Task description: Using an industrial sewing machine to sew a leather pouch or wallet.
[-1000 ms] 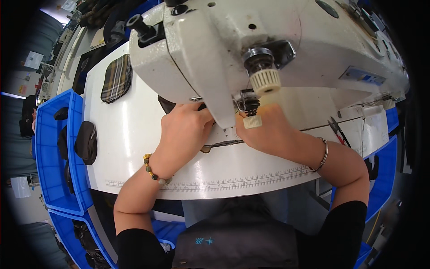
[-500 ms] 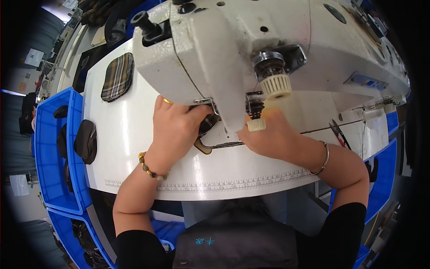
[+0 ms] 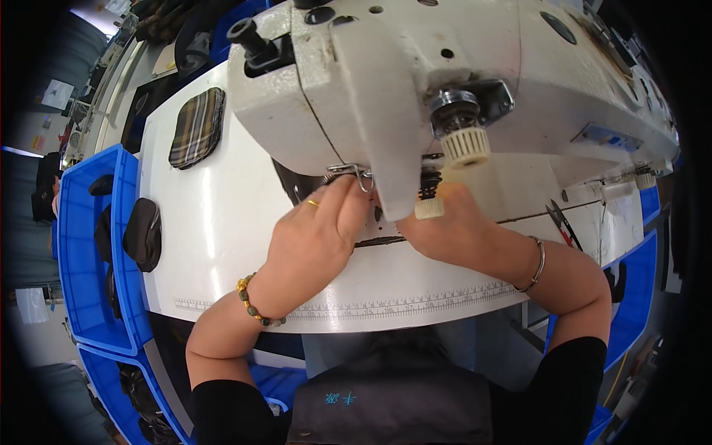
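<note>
Now left hand [image 3: 315, 237] higher, under sewing machine [image 3: 415, 81]

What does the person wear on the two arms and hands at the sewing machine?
Both forearms are bare; short black sleeves end above the elbows. The left hand has a thin gold ring on one finger, and its wrist carries a bracelet of gold and dark green beads. The right hand shows no ring; its wrist carries a thin silver bangle.

Sewing workshop: industrial sewing machine [image 3: 460, 89], blue parts bins [image 3: 81, 252].
</note>
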`<action>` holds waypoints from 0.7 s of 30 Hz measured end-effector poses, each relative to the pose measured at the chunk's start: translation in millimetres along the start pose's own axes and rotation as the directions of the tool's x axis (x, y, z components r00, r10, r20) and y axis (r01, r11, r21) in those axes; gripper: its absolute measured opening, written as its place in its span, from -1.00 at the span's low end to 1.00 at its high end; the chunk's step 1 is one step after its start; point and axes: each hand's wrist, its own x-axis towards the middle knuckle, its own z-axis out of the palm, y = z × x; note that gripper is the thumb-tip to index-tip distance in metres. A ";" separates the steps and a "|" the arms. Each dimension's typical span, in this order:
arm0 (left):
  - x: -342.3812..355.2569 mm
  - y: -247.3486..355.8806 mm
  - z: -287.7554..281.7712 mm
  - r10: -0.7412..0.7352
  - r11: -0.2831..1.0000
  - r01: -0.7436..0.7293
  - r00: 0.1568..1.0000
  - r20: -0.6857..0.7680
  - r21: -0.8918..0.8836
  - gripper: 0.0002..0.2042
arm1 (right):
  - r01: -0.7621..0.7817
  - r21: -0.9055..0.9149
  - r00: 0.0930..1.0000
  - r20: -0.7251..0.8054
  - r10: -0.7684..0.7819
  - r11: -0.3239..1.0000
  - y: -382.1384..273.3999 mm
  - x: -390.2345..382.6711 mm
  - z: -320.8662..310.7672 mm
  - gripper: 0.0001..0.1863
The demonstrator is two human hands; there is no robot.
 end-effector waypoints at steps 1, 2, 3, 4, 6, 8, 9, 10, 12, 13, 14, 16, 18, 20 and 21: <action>0.8 0.1 1.1 -0.196 0.979 0.193 0.980 0.033 0.072 -0.71 | 0.013 0.005 1.000 -0.010 -0.013 1.000 2.2 -1.2 1.8 -0.95; -0.1 -2.9 -0.3 -0.231 0.966 0.217 0.968 0.094 0.137 -0.69 | 0.025 0.010 0.999 -0.019 -0.025 1.000 3.1 -1.7 2.4 -0.95; -0.7 -2.5 -2.6 -0.232 0.966 0.218 0.968 0.093 0.138 -0.69 | 0.026 0.010 0.999 -0.020 -0.026 1.000 2.3 -1.8 1.5 -0.95; -0.7 -2.1 -5.0 -0.227 0.967 0.207 0.965 0.132 0.151 -0.68 | 0.025 0.004 0.999 -0.025 -0.025 1.000 1.8 -1.5 0.6 -0.95; 0.3 -2.8 -9.4 -0.221 0.967 0.194 0.960 0.171 0.164 -0.66 | 0.021 -0.003 0.999 -0.030 -0.021 1.000 1.8 -1.2 -2.6 -0.94; -0.2 -4.7 -15.9 -0.159 0.974 0.193 0.956 0.248 -0.117 -0.61 | 0.069 -0.048 0.998 0.007 -0.069 0.996 0.0 0.0 -9.4 -0.97; -0.1 -6.9 -15.3 -0.158 0.975 0.192 0.956 0.249 -0.116 -0.61 | 0.068 -0.047 0.998 0.005 -0.068 0.997 -1.5 1.0 -12.6 -0.97; 0.7 -10.1 -12.3 -0.156 0.976 0.180 0.971 0.180 -0.126 -0.60 | 0.072 -0.027 0.997 -0.010 -0.072 0.997 -3.3 2.5 -15.9 -0.95; -0.8 -14.5 -5.5 -0.152 0.977 0.166 0.982 0.110 -0.136 -0.58 | 0.074 -0.009 0.997 -0.025 -0.074 0.997 -5.2 4.0 -10.7 -0.90; -2.5 -15.8 -1.4 -0.145 0.982 0.153 0.986 0.077 -0.109 -0.59 | 0.081 -0.005 0.992 -0.093 -0.081 0.997 -5.5 5.1 -0.9 -0.83; -3.2 -16.5 1.6 -0.138 0.987 0.141 0.989 0.045 -0.082 -0.59 | 0.088 -0.001 0.983 -0.160 -0.087 0.996 -5.8 5.5 5.2 -0.76; -3.5 -17.1 3.7 -0.109 0.992 0.110 0.994 0.015 -0.060 -0.60 | 0.043 -0.051 0.995 -0.092 -0.048 0.998 -10.6 5.9 8.6 -0.72; -3.6 -16.1 2.9 -0.081 0.996 0.081 0.997 -0.013 -0.033 -0.60 | 0.005 -0.101 1.000 -0.027 -0.007 0.995 -14.8 9.9 6.2 -0.67; -1.6 -13.2 3.8 -0.096 0.995 0.096 0.995 -0.030 -0.004 -0.57 | 0.000 -0.030 0.999 0.036 0.001 1.000 -16.2 13.1 -0.6 -0.68; -0.9 -11.0 2.6 -0.098 0.995 0.098 0.995 -0.029 -0.004 -0.57 | 0.001 -0.029 0.999 0.037 0.000 1.000 -17.1 12.3 -0.2 -0.68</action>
